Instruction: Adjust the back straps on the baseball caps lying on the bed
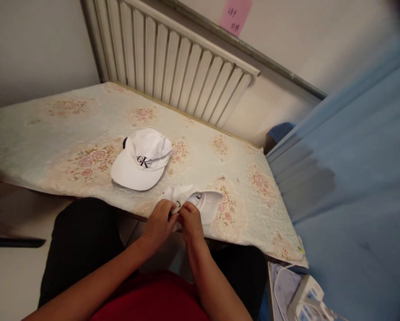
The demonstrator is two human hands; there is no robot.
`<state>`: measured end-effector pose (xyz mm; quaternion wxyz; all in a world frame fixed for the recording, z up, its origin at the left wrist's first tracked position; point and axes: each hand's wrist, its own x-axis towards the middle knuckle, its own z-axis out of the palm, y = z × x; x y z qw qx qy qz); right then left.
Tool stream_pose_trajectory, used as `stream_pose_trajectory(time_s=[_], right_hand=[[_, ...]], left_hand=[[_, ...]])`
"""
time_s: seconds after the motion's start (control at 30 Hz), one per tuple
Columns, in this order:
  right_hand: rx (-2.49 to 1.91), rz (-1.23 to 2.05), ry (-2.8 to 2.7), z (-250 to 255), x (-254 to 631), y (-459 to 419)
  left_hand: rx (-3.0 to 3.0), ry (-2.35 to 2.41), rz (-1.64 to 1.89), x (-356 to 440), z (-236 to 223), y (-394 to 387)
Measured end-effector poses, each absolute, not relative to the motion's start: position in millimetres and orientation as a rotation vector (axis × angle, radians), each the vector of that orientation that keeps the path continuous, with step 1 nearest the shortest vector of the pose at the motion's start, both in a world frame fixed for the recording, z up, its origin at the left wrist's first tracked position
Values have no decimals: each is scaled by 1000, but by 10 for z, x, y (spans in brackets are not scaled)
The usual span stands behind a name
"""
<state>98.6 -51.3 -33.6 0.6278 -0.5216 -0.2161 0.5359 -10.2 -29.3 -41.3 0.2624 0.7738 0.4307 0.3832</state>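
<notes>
Both hands meet at the back of a white cap that lies tipped over at the table's near edge, its brim pointing right and its inside partly showing. My left hand is closed on the cap's rear band, fingers pinched together. Right beside it, my right hand also pinches the band, with its fingertips close to the left ones. The fingers hide the exact part of the band between them. A second white cap with black letters on its front sits upright, farther back and to the left, apart from both hands.
A flowered cloth covers the table. Behind it stands a white radiator against the wall. A blue curtain hangs on the right. At lower right, a white device with a cable rests on a lower surface.
</notes>
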Motion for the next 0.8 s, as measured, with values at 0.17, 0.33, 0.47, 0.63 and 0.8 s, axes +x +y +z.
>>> stream_pose_trajectory(time_s=[0.17,0.33,0.47,0.63,0.8], right_hand=[[-1308,1146,-586,-220,957,-516],[-1365,1137,-538,-260,978,-397],[-1297,1189,-509,-243,982,-333],[-1086,1325,-376,-149,934,-309],[-986,1334,-363,1,964,-260]], left_hand=[[2172,1131,1008,-119,-402,-294],[2237,1132,1042,-170,-386,-311],[2318,1196,1147,-229,-399,-346],[2488,1299,1095,-180,-422,-377],[2577,1390,1031,-49,-320,-213]])
